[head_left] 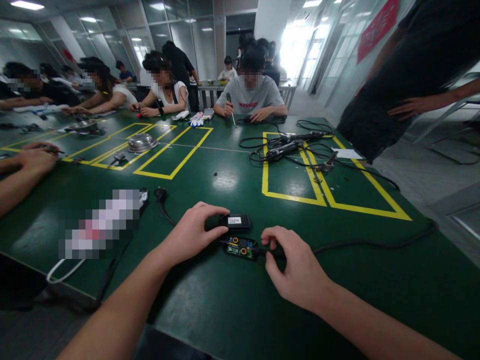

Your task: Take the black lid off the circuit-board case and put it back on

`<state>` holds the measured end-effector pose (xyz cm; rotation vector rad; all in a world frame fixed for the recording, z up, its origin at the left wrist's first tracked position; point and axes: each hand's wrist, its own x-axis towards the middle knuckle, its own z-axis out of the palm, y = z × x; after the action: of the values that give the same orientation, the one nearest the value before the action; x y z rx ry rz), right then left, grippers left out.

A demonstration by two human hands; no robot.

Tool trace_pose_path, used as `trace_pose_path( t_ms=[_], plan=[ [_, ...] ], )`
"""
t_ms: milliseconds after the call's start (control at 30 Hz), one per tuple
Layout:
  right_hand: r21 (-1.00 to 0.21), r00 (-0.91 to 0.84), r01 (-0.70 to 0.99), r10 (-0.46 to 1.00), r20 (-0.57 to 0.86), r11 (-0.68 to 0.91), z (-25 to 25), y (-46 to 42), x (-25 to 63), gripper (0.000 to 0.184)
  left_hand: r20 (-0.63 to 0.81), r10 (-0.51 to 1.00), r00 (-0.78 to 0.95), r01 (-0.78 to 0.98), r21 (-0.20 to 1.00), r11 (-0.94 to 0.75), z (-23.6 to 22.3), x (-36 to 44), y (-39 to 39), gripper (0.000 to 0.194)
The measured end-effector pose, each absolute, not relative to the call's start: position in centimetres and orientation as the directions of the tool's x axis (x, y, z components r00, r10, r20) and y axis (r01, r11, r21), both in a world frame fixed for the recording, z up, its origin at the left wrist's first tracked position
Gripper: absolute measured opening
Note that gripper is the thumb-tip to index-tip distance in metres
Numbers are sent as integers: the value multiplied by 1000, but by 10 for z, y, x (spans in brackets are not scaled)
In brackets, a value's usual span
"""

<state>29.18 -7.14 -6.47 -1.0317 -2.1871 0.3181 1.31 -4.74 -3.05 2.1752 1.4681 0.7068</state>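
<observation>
My left hand (197, 231) has its thumb and forefinger closed on the left end of a black plastic casing cover (239, 221), which bears a white label. Just below it on the green table lies the other casing half (240, 248), with a circuit board and copper coils exposed. My right hand (296, 265) is at the right end of that half, thumb and curled fingers apart around the black cable (264, 251). No firm grip on the cable shows. Left of my left hand lies a black power plug (160, 194) on its cord.
A pixelated pale object (101, 220) with a white loop lies left. Coiled black cables with dark cylindrical parts (287, 149) lie at the back right. A metal bowl (142, 143) stands further back. Another person's hands (37, 156) are at the left edge; a person opposite holds a screwdriver (230, 102).
</observation>
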Motion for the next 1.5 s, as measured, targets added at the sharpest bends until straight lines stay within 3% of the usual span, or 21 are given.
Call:
trace_pose_path(
  t_ms=[267,400,533,933,1067,1167,1300,1400,1500],
  plan=[
    [-524,-469,587,787,401,617,-61,-74,292,41,89,857,507,562,720,-408,-15,11,-55,35],
    [-498,-506,573,758,411,652,-60,-74,291,36,78,827,557,546,716,-435,-17,14,-56,34],
    [-478,-506,581,753,421,658,-64,-72,291,27,77,827,557,541,721,-432,-18,15,-56,35],
    [-484,-525,582,756,391,654,-61,-67,292,26,37,829,559,576,702,-419,-22,17,-55,31],
    [-498,-511,601,780,361,625,-62,-66,292,18,22,860,509,578,732,-361,-19,17,-58,40],
    [-542,-464,618,820,335,570,-64,-67,293,25,50,895,443,558,766,-319,-18,17,-56,36],
    [-550,-430,621,830,356,558,-67,-68,293,24,129,949,288,668,683,-296,-27,18,-50,11],
    [-477,-510,613,776,370,630,-68,-67,293,10,145,944,296,715,622,-320,-36,18,-46,10],
    [-437,-556,583,729,400,685,-68,-66,293,12,181,928,325,730,576,-368,-37,18,-45,6]
  ],
)
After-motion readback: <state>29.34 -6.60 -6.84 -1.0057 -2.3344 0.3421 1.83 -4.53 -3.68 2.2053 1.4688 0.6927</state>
